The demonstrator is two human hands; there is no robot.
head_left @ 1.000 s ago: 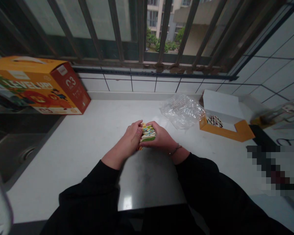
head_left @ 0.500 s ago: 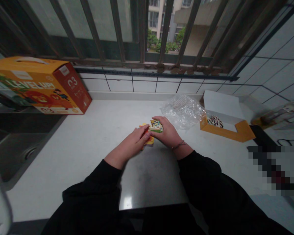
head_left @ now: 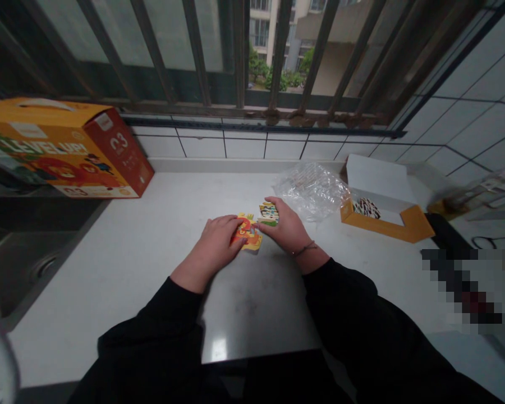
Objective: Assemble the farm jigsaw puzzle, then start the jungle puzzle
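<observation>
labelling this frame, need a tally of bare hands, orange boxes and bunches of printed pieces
Bare hands: 2 (left hand, right hand)
Orange boxes: 2 (handled box, open box)
Bunches of printed pieces: 3 (orange pieces at left hand, striped stack in right hand, dark-patterned stack in open box)
Total: 7

The person wears loose, plain black long sleeves (head_left: 345,303); a thin, dark bracelet (head_left: 305,248) circles the right wrist (head_left: 313,261).

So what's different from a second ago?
The hands have parted: the right hand has carried its stack of cardboard pieces to the right, away from the left hand. The orange-and-yellow pieces under the left fingers, mostly hidden before, now show. The clear plastic bag, open orange-and-white box and LEVEL UP! carton stayed.
</observation>
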